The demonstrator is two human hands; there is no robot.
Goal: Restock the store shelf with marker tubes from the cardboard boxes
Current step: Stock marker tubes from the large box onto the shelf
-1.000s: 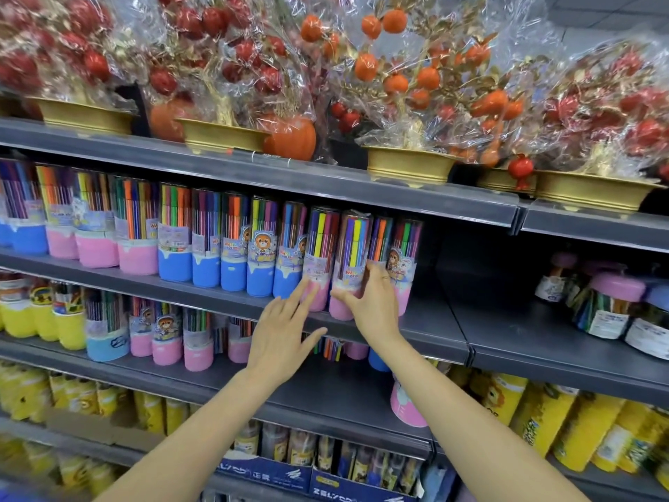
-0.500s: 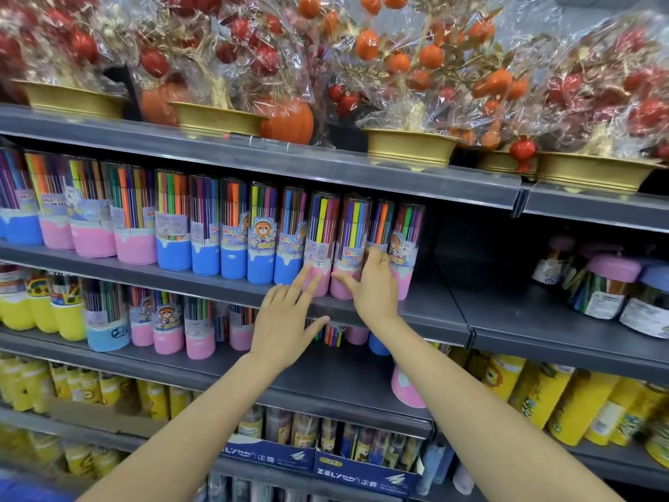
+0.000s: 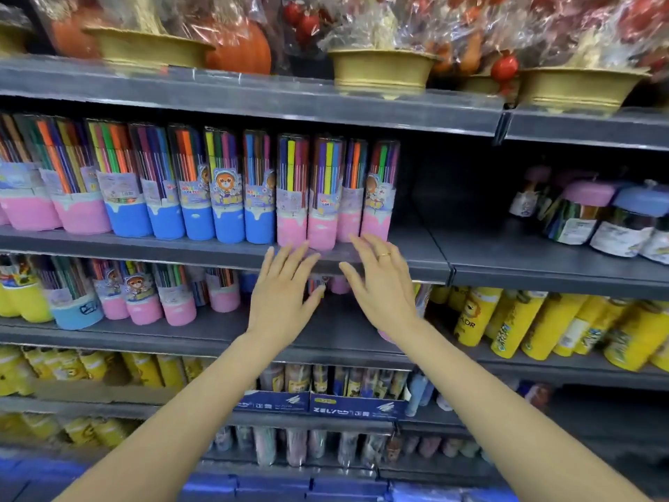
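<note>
Marker tubes (image 3: 322, 197) stand upright, caps up, on shelf (image 3: 416, 248).

Obscured regions, head view.
Left hand (image 3: 280, 298) and right hand (image 3: 382, 284) cover tubes on the lower shelf (image 3: 108, 335); leftmost marker tubes (image 3: 14, 197) cut by frame edge; wrapped fruit decorations (image 3: 362, 23) cropped, motion-blurred; bottom rows indistinct.

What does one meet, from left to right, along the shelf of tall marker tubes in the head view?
Pink-based tubes → blue-based tubes → pink-based tubes by the hands → bare shelf → lidded jars.
</note>
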